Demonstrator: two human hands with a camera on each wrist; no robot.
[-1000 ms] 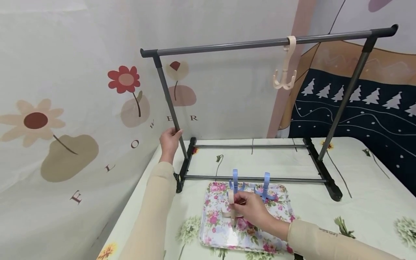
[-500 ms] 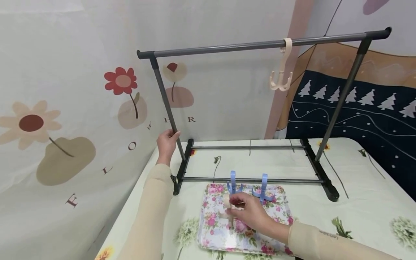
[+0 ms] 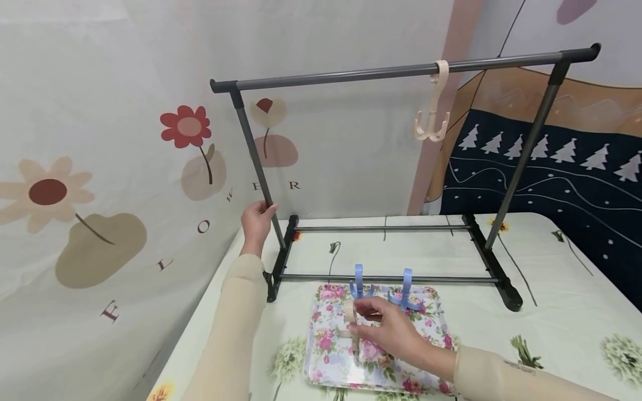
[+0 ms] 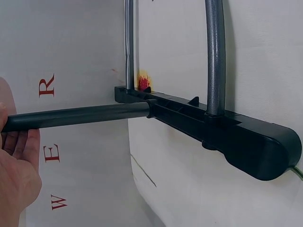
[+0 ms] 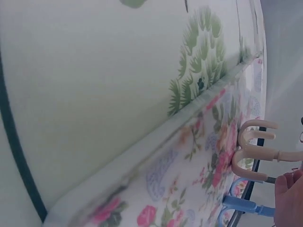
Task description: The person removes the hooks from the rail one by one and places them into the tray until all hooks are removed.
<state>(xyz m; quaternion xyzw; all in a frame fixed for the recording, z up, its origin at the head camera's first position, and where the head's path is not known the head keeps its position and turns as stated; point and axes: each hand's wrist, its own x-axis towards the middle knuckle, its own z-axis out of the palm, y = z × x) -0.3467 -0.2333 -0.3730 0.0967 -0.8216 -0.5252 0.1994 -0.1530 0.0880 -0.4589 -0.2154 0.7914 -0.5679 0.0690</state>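
Observation:
My left hand [image 3: 257, 225] grips the left upright [image 4: 78, 117] of a dark metal clothes rack [image 3: 381, 73], fairly low on the tube. My right hand [image 3: 388, 327] is over a floral tray [image 3: 333, 367], its thumb and fingers at the stem of a beige four-prong hook [image 3: 349, 312], which they appear to pinch. In the right wrist view the beige hook's prongs [image 5: 253, 151] show at the tray, beside my fingers. Two blue hooks [image 3: 358, 281] [image 3: 405, 295] lie at the tray's far side. Another beige hook [image 3: 432, 106] hangs on the rack's top bar, toward the right.
The rack stands on black feet [image 3: 494, 267], joined by two thin lower bars [image 3: 391, 278] just behind the tray. A flower-printed cloth [image 3: 572, 328] covers the table. A printed curtain [image 3: 125, 83] hangs close on the left and behind.
The view has shifted slightly, so the rack appears a little left and lower. My right fingers have shifted slightly on the beige hook. The left hand keeps its hold on the upright.

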